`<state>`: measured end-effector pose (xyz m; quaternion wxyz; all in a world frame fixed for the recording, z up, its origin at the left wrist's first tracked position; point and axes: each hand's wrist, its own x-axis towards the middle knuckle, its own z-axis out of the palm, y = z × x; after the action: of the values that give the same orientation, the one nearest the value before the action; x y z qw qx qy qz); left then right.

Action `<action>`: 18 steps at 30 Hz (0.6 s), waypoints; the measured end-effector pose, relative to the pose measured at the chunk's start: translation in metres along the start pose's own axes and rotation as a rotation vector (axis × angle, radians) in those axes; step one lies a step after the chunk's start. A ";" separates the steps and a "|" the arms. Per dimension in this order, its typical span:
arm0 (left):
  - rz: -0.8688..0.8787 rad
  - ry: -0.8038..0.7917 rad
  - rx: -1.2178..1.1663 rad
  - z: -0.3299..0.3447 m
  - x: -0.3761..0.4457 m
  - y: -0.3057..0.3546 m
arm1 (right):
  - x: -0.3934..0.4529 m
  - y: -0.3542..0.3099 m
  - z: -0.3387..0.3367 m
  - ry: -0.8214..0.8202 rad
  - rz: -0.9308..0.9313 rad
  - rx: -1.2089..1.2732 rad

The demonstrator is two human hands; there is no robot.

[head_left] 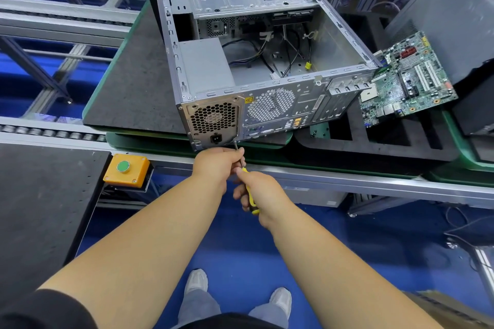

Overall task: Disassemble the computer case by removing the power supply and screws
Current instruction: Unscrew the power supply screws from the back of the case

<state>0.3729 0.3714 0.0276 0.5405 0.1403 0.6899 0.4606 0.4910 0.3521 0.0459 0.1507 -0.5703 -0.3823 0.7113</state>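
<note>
While right hand (260, 195) grips screwdriver (250, 196), left hand (217, 165) pinching shaft at frame centre: rigid, heavy power supply (205, 67); best lifted by flanks.

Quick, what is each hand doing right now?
Left hand: closed, pinching the metal shaft of the screwdriver near its tip.
Right hand: closed around the screwdriver's yellow handle.

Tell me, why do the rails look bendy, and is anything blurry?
Head view: the wide lens bows the conveyor rail and makes the arms look huge; the computer case and motherboard are sharp; both hands on the screwdriver are only slightly soft; lighting is even, without harsh glare.
</note>
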 end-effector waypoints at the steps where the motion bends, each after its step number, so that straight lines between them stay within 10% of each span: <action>1: -0.005 0.008 0.008 -0.001 0.001 -0.001 | 0.000 -0.002 -0.001 -0.054 0.052 0.112; 18: -0.021 -0.055 -0.102 -0.001 -0.008 0.002 | -0.001 0.007 -0.006 -0.243 0.146 0.465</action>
<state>0.3740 0.3662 0.0345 0.5705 0.1182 0.6519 0.4853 0.4983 0.3487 0.0412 0.1790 -0.4569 -0.1817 0.8522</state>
